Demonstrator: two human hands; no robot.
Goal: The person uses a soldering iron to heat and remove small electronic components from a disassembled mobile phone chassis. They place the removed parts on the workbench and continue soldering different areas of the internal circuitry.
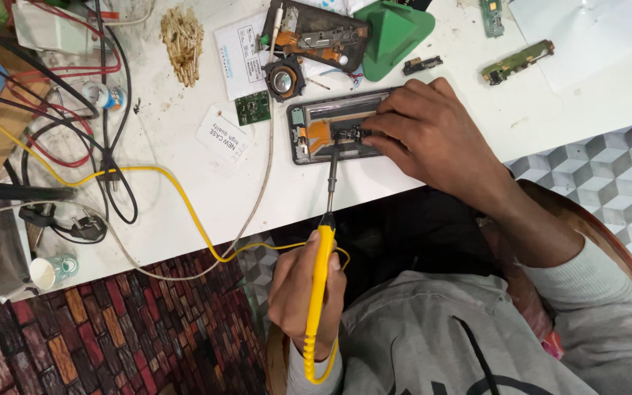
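Observation:
An opened phone (316, 117) lies on the white table (184, 212), showing its orange flex cable and a small board. My right hand (426, 135) rests over the phone's right end, with its fingertips pressing a small part inside the case. My left hand (305, 292) grips the yellow handle of a soldering iron (321, 271). The iron's metal tip (334, 157) touches the board inside the phone, just left of my right fingertips.
The iron's yellow cord (162, 183) runs left among red and black cables (104, 110). Behind the phone lie another opened phone (316, 36), a round speaker part (283, 79), a green stand (393, 33), small circuit boards (252, 107), paper labels (222, 137) and a solder bundle (182, 40). A small cup (53, 269) stands at the front left edge.

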